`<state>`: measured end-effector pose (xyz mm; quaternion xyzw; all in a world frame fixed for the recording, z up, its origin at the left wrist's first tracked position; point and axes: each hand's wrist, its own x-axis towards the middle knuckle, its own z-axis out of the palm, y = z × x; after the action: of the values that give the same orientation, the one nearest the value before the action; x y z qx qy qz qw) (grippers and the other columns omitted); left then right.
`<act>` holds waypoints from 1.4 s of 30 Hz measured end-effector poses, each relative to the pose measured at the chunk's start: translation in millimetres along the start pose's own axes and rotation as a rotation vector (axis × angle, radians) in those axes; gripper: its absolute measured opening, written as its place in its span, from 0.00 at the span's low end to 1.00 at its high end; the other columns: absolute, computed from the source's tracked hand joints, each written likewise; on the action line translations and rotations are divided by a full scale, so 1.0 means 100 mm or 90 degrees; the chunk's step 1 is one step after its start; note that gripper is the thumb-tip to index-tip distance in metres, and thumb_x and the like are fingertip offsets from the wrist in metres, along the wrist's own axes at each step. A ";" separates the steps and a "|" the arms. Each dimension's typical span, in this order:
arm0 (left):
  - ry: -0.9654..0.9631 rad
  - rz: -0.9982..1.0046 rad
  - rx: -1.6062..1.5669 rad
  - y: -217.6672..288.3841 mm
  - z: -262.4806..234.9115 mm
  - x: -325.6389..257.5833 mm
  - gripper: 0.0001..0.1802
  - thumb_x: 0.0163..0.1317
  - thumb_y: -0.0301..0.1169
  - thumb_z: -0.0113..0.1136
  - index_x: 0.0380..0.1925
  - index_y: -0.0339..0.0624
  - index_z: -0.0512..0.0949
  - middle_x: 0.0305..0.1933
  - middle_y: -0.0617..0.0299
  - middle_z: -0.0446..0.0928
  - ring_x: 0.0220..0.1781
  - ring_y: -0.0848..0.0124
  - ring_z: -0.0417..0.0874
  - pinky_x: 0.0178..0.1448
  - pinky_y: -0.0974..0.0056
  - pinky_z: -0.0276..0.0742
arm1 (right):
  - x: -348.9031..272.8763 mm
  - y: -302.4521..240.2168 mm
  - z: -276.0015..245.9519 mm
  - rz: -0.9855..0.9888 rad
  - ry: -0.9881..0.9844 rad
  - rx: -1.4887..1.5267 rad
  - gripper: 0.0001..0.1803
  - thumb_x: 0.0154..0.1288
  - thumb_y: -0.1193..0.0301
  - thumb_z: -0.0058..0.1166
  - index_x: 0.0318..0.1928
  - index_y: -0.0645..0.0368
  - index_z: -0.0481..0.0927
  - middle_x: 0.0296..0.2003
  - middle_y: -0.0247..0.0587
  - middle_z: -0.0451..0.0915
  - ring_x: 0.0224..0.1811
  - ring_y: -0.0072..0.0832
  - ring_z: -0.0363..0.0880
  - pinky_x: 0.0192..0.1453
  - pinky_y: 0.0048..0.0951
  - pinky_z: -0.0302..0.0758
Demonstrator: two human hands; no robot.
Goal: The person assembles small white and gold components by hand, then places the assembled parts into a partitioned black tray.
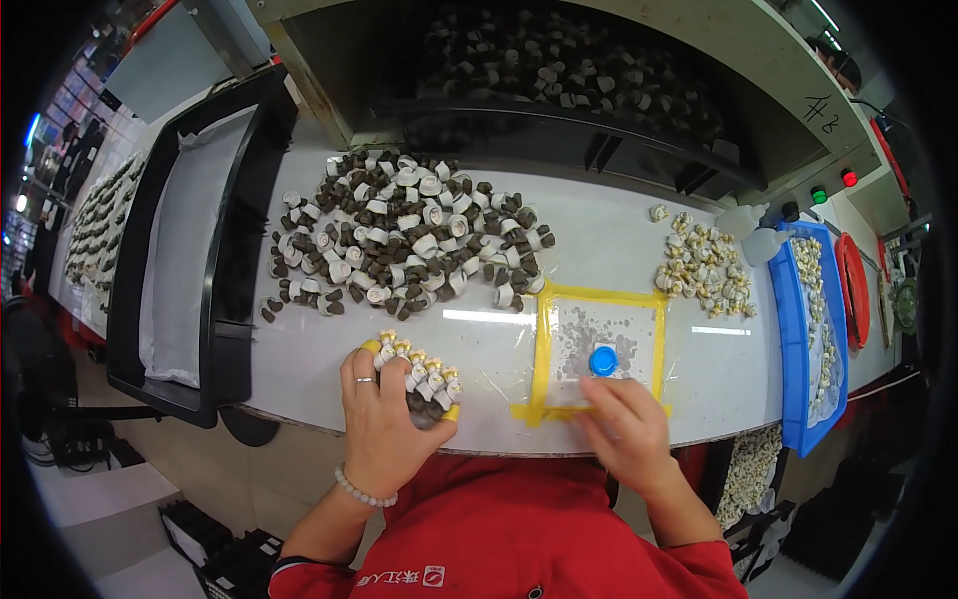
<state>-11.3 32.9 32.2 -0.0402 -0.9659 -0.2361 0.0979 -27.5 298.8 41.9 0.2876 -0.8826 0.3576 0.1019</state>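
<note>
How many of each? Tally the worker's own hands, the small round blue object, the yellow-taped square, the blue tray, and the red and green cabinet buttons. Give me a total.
Hands, left hand and right hand: 2
Small round blue object: 1
Yellow-taped square: 1
Blue tray: 1
Red button: 1
Green button: 1
Total: 7

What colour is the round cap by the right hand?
The round cap is bright blue, shown in the head view.

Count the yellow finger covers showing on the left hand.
2: a thumb cover and a fingertip cover at the left end of the figurine row. More may be hidden.
</note>
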 end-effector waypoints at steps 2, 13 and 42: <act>0.022 0.013 -0.026 -0.01 -0.02 -0.01 0.35 0.34 0.35 0.74 0.42 0.37 0.66 0.48 0.43 0.61 0.53 0.44 0.64 0.55 0.45 0.65 | -0.18 0.10 -0.12 0.032 0.022 -0.032 0.24 0.49 0.83 0.61 0.50 0.63 0.77 0.36 0.45 0.78 0.34 0.38 0.77 0.37 0.33 0.74; 0.057 0.050 -0.005 -0.09 0.00 0.03 0.33 0.30 0.32 0.73 0.39 0.38 0.67 0.48 0.43 0.63 0.52 0.46 0.65 0.55 0.48 0.66 | -0.72 0.44 -0.39 0.194 0.129 -0.108 0.24 0.51 0.87 0.55 0.52 0.65 0.76 0.37 0.46 0.76 0.35 0.34 0.75 0.40 0.30 0.74; 0.029 0.015 -0.160 -0.26 -0.71 0.21 0.34 0.29 0.34 0.74 0.39 0.39 0.68 0.45 0.47 0.67 0.52 0.51 0.69 0.56 0.56 0.68 | -0.74 0.50 -0.28 0.194 0.165 -0.122 0.19 0.52 0.85 0.53 0.48 0.66 0.78 0.35 0.48 0.72 0.37 0.39 0.72 0.41 0.33 0.70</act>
<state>-23.3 -22.5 87.2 -0.0580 -0.9257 -0.3551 0.1169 2.9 379.4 4.9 0.0912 -0.9255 0.3172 0.1859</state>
